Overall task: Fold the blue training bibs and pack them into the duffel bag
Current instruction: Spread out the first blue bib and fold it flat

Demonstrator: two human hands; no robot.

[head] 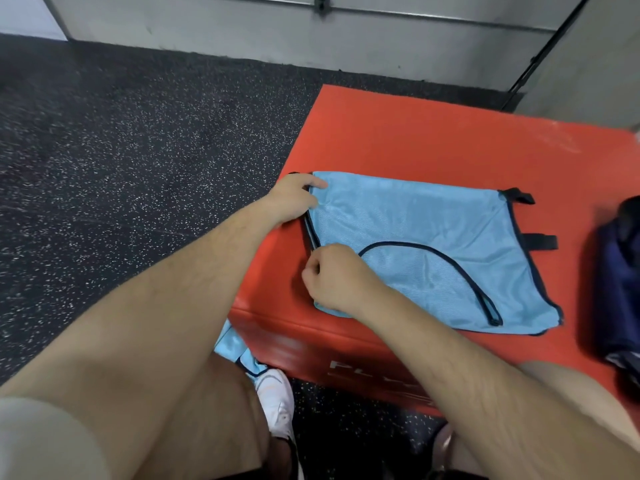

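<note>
A light blue training bib [433, 237] with dark trim lies flat on a red padded box [415, 133]. My left hand [294, 199] pinches the bib's far left corner, thumb on top of the cloth. My right hand [332, 275] pinches the dark trim on the bib's left edge, nearer to me. A dark navy duffel bag [620, 289] sits at the right edge of the view, partly cut off. Another blue bib [239, 351] lies on the floor by my left shoe, mostly hidden behind my leg.
The red box stands on a black speckled rubber floor [121, 168]. A grey wall [311, 36] runs along the back. My legs and white shoes [277, 400] are close to the box's front side.
</note>
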